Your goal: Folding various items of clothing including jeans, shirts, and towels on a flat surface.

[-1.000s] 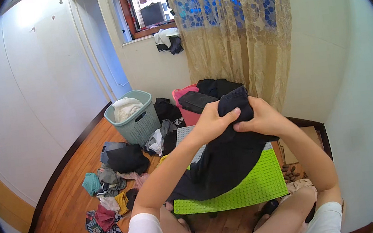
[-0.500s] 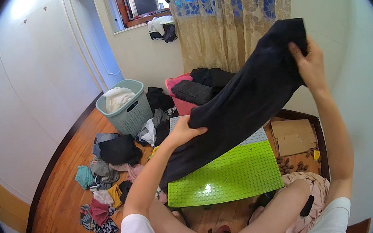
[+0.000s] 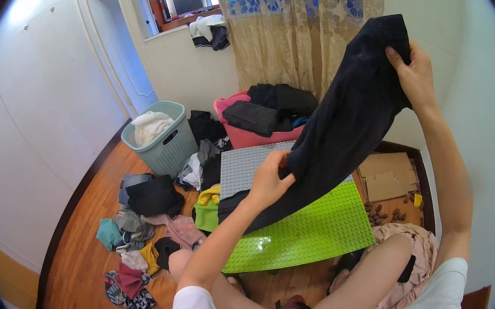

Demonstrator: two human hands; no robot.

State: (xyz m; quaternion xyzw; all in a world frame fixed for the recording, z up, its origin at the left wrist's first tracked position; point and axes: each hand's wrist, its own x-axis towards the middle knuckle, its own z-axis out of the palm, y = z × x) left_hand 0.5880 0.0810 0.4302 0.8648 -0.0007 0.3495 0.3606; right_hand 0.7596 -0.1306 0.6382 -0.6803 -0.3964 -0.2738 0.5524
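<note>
Wooden floor (image 3: 79, 234) strewn with clothes; both hands grip a black garment (image 3: 342, 125) above green baseplate (image 3: 311, 232).

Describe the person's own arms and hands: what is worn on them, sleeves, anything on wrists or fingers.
Both forearms are bare. White short sleeves cover only the upper arms. Neither the left hand nor the right hand shows a glove, ring or watch.

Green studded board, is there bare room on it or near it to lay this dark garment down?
The green studded board is bare in front of the left hand, under the hanging dark garment. Bare wood floor lies along the white wall. The scattered clothes left of the board and the pink basket behind are crowded.
</note>
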